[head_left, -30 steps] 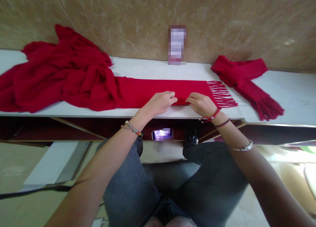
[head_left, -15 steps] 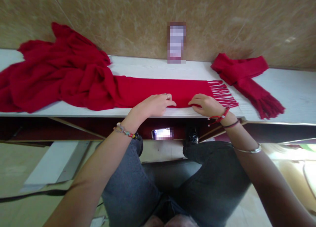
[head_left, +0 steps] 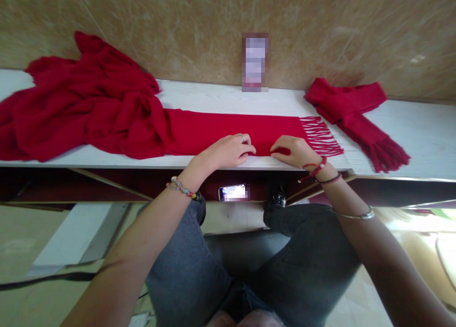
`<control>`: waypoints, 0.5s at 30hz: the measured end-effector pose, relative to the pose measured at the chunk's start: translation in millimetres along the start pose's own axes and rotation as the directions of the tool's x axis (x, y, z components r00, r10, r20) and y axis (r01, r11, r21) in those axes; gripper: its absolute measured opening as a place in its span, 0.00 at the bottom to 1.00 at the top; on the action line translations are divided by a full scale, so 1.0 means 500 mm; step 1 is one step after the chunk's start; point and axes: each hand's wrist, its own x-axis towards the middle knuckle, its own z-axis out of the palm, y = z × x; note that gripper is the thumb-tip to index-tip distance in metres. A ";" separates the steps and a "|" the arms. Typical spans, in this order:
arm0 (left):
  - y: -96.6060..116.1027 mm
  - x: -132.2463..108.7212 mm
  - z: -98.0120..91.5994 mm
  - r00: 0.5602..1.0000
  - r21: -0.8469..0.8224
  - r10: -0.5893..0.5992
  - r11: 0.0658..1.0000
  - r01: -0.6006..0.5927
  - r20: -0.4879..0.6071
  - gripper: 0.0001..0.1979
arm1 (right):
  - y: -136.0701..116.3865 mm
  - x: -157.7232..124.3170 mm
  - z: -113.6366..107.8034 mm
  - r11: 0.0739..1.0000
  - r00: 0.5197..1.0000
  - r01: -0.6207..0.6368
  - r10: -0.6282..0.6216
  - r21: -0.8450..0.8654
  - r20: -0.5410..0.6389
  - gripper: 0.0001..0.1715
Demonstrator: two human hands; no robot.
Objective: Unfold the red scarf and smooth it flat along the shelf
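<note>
A long red scarf [head_left: 228, 127] lies along the white shelf, its right part flat and ending in a fringe [head_left: 320, 135]. At the flat part's near edge, my left hand [head_left: 231, 149] has its fingers curled and its thumb bent inward, pinching the cloth. A short way to its right, my right hand [head_left: 294, 149] grips the same edge between thumb and fingers, close to the fringe. The exact contact under the fingertips is partly hidden. The scarf's left part is heaped in loose folds.
A second red scarf [head_left: 351, 108], folded and crossed over, rests at the right on the white shelf [head_left: 199, 97]. A pixelated upright item [head_left: 254, 63] stands at the back against a brown marbled wall [head_left: 185, 28]. Under the shelf is a lit phone [head_left: 233, 192].
Both hands have shifted very slightly, and their fingers are bent a little differently at the scarf's near edge. The cloth lies almost as before.
</note>
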 end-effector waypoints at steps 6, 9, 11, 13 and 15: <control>0.008 0.014 0.017 0.998 0.094 -0.008 0.996 0.014 -0.066 0.15 | -0.029 0.015 0.014 0.980 0.996 0.046 -0.031 -0.193 0.079 0.15; 0.007 0.017 0.015 0.997 0.117 -0.017 0.993 0.026 -0.080 0.15 | -0.039 0.019 0.012 0.967 0.993 0.048 -0.021 -0.249 0.112 0.17; 0.007 0.019 0.014 0.994 0.126 -0.035 0.991 0.048 -0.099 0.14 | -0.044 0.020 0.012 0.966 0.994 0.037 -0.010 -0.255 0.104 0.18; 0.008 0.020 0.015 0.991 0.129 -0.056 0.989 0.071 -0.123 0.13 | -0.048 0.023 0.015 0.962 0.996 0.011 0.014 -0.274 0.089 0.16; 0.009 0.021 0.019 0.987 0.130 -0.071 0.987 0.090 -0.146 0.13 | -0.050 0.027 0.021 0.949 0.996 -0.019 0.047 -0.315 0.082 0.15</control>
